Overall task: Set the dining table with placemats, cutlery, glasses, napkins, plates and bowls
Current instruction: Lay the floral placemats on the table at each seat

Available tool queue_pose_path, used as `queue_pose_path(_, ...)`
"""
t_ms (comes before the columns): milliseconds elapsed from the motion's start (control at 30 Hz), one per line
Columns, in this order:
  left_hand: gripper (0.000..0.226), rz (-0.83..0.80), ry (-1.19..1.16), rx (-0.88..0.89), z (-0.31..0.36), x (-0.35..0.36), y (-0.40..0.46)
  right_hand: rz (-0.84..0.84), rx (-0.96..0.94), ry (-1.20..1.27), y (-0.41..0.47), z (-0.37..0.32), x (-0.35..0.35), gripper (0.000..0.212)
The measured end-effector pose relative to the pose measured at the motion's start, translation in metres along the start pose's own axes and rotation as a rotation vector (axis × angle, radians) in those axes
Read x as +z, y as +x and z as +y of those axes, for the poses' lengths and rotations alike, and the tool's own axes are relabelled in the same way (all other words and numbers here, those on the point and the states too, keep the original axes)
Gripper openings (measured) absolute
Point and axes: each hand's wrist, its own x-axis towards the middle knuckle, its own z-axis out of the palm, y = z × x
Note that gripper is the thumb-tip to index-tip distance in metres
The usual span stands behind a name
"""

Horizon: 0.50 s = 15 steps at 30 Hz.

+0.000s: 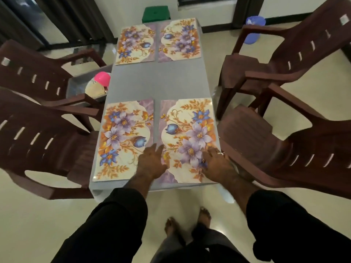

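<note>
Cream tiled floor spread around a long grey-covered bench flanked by four dark brown plastic armchairs, two on each side. Four rectangular floral placemats with purple and blue flowers on cream lay on the bench in two pairs: the far left placemat and the far right placemat side by side at the far end, the near left placemat and the near right placemat side by side at the near end, with bare grey cloth between the pairs.

The left hand lay flat with fingers straight and spread, its grip open, resting across the narrow gap between the two near placemats and touching the inner edge of the near right one. The right hand, wearing a ring, rested palm down with fingers extended on the outer right part of that same placemat, its grip also open and holding nothing.

Beside the bench on the left, a pink round plastic bowl sat just beside a shiny steel vessel on a chair seat. A green plastic stool stood beyond the far end, and a blue plastic bucket stood on the floor to the far right.
</note>
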Motion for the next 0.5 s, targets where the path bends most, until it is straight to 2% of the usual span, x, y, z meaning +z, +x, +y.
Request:
queue_pose_path(67,0.1,-0.076,0.177,0.142,0.0,0.018,0.0,-0.033,-0.016,-0.011,0.003,0.004,-0.001,0.09)
queue_pose_path(167,0.101,-0.149,0.22,0.204,0.0,0.034,0.012,-0.039,-0.036,-0.031,0.018,0.008,-0.006,0.092)
queue_pose_path(400,0.109,-0.035,0.159,0.241,0.002,0.004,0.063,0.125,-0.118,0.009,0.07,0.032,-0.033,0.076)
queue_pose_path(500,0.117,-0.063,0.181,0.252,0.004,-0.006,0.08,0.123,-0.161,-0.042,0.095,0.055,-0.025,0.072)
